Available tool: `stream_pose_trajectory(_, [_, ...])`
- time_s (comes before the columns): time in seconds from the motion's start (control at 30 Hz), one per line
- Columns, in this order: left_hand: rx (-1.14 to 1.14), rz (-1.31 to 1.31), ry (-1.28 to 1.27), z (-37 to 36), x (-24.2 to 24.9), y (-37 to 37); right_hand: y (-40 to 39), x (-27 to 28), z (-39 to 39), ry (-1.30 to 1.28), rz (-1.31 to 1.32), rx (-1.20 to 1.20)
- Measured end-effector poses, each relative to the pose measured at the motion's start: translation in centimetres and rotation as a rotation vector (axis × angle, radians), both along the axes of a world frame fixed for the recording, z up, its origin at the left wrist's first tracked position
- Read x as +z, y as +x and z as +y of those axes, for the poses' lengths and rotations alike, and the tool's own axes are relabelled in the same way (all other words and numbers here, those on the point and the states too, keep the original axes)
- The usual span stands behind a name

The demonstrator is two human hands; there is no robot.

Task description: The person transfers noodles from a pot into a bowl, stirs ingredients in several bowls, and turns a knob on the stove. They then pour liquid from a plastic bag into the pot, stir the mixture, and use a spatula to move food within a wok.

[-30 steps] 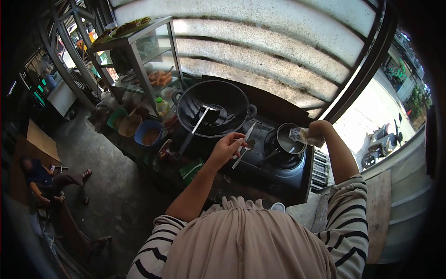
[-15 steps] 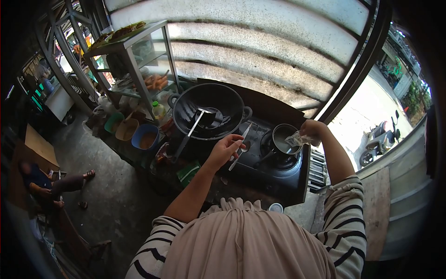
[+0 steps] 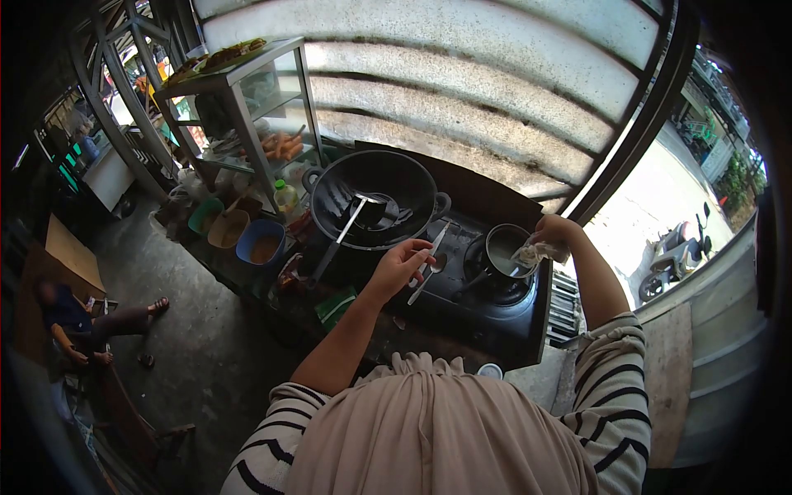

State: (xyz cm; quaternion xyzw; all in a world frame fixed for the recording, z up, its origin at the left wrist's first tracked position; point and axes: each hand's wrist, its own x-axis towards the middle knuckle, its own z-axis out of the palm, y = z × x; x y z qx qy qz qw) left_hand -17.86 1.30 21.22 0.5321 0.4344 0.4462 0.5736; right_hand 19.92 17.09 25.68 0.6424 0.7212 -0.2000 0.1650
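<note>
My right hand (image 3: 554,231) is closed on a crumpled clear plastic bag (image 3: 535,252), which hangs at the right rim of a small saucepan (image 3: 502,242). Pale liquid shows inside the pan, which stands on the right burner of a black gas stove (image 3: 458,289). Over the stove's left part, my left hand (image 3: 400,268) hovers with its fingers loosely bent and apart, seemingly holding nothing. Just beyond its fingertips lie a knife (image 3: 440,238) and a spoon (image 3: 438,262). Farther left is a large black wok (image 3: 371,177) with a long-handled spatula (image 3: 346,231) resting in it.
Left of the wok stand a blue tub (image 3: 260,243), other small tubs and a bottle with a green cap (image 3: 285,196). A glass display case (image 3: 239,107) rises behind them. A green packet (image 3: 335,308) lies at the counter's front. Another person (image 3: 70,322) sits at far left.
The view has shifted slightly. The plastic bag sits a little differently at the pan's rim, still in my right hand. My left hand has stayed almost still.
</note>
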Motion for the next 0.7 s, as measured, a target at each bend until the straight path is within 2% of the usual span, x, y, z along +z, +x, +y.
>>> stream_pose_trajectory(0.2, [0.006, -0.010, -0.014, -0.1, 0.1, -0.2, 1.5, -1.5, 1.2, -0.015, 0.182, 0.025])
stream_pose_trajectory(0.3, [0.011, -0.013, -0.011, 0.1, -0.2, -0.1, 1.1, -1.0, 1.2, 0.025, 0.065, 0.012])
stream_pose_trajectory(0.5, [0.019, 0.017, 0.016, 0.0, -0.1, -0.2, 1.6, -2.3, 1.2, -0.029, 0.140, -0.031])
stream_pose_trajectory(0.7, [0.007, 0.013, 0.028, 0.1, -0.4, -0.1, 1.5, -2.9, 1.2, 0.008, 0.079, 0.031])
